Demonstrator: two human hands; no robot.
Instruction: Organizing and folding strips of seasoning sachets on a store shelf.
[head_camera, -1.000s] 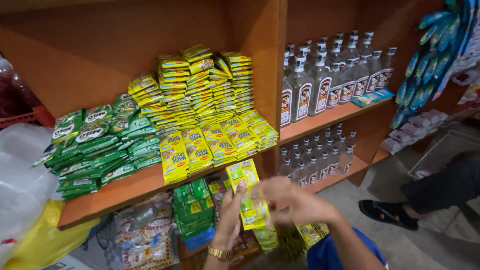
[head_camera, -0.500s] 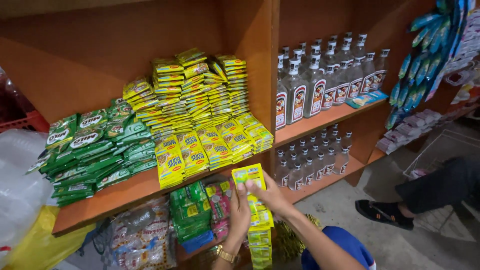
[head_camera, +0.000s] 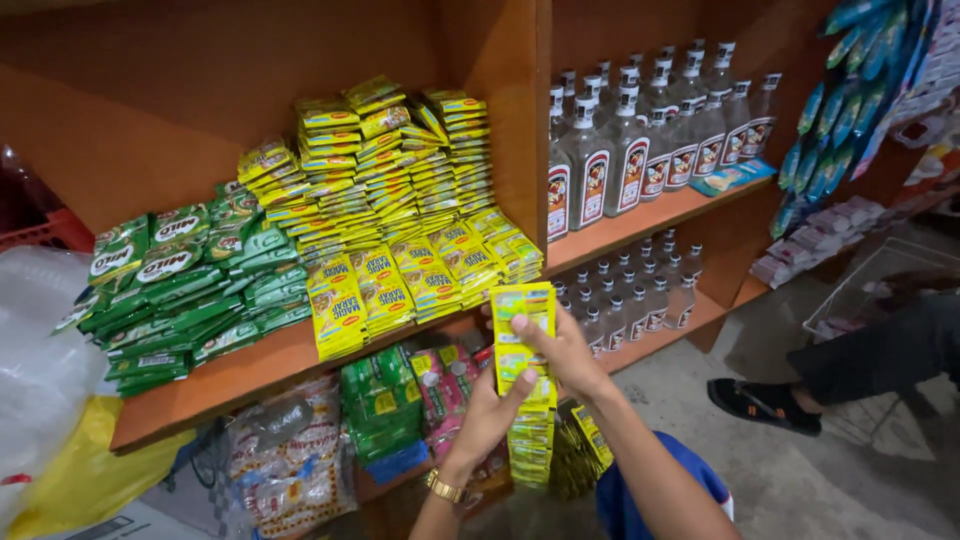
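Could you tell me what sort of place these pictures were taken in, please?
Most likely a small grocery shop. Wooden shelves carry stacked yellow sachets, green sachets and rows of clear bottles. Both hands, left hand and right hand, hold a hanging strip of yellow sachets.

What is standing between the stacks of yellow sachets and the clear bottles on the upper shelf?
In the head view, an upright orange wooden divider panel separates the yellow sachet stacks from the clear bottles; nothing else lies between them.

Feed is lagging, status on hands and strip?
Left hand and right hand both grip the hanging yellow sachet strip. Orange wooden shelf just beyond, stacked yellow sachets on it.
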